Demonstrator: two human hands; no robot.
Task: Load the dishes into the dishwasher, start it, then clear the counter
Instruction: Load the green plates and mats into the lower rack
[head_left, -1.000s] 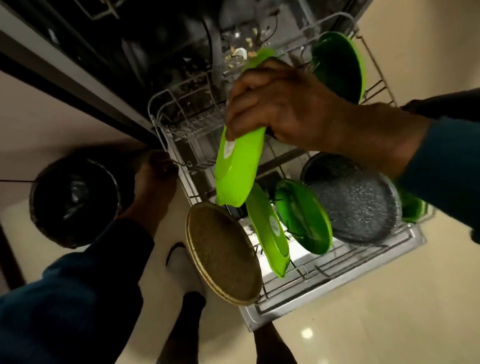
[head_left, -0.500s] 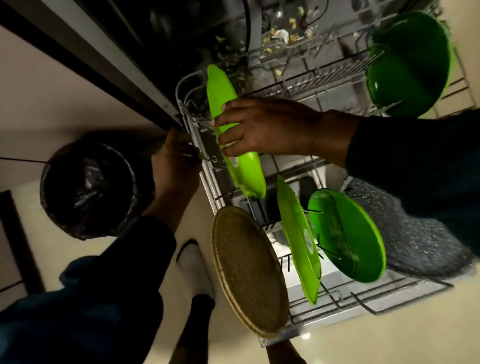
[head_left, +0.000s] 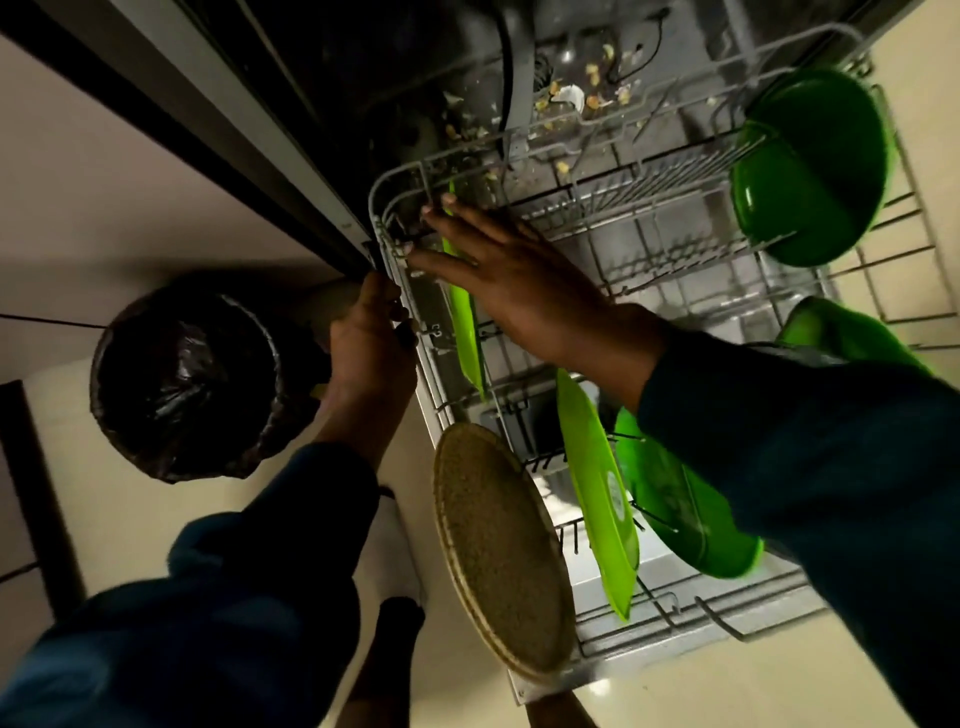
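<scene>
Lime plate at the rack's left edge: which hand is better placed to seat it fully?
Right. The right hand lies open against the lime plate standing in the rack, while the left hand grips the rack's side.

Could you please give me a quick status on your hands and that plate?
Left hand gripping wire rack edge. Right hand open, resting against upright lime-green plastic plate slotted in rack. Nothing blocking.
</scene>
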